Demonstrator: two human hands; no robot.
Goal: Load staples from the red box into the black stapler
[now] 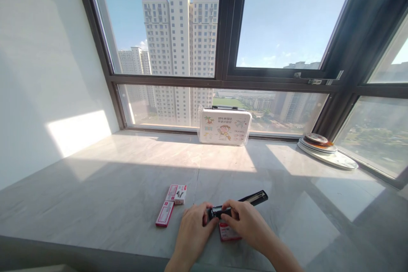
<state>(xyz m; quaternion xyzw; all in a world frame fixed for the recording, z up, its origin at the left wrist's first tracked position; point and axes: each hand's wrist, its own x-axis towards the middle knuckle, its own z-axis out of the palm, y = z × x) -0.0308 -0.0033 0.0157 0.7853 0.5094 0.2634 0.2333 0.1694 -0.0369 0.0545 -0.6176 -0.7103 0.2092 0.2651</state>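
Observation:
A black stapler (pixel 242 204) lies opened out on the marble sill, its long arm pointing up and right. My left hand (pixel 193 229) and my right hand (pixel 247 221) both pinch its near end, fingers closed on it. Under my right hand lies a small red and white staple box (pixel 227 233), partly hidden. Two more red and white staple boxes sit just left of my left hand: one (pixel 177 193) farther away, one (pixel 165 213) nearer.
A white plastic case with cartoon prints (pixel 225 126) stands against the window at the back. A stack of plates (pixel 325 148) rests at the back right. The marble sill (pixel 111 187) ends in a front edge close to me; a white wall bounds the left.

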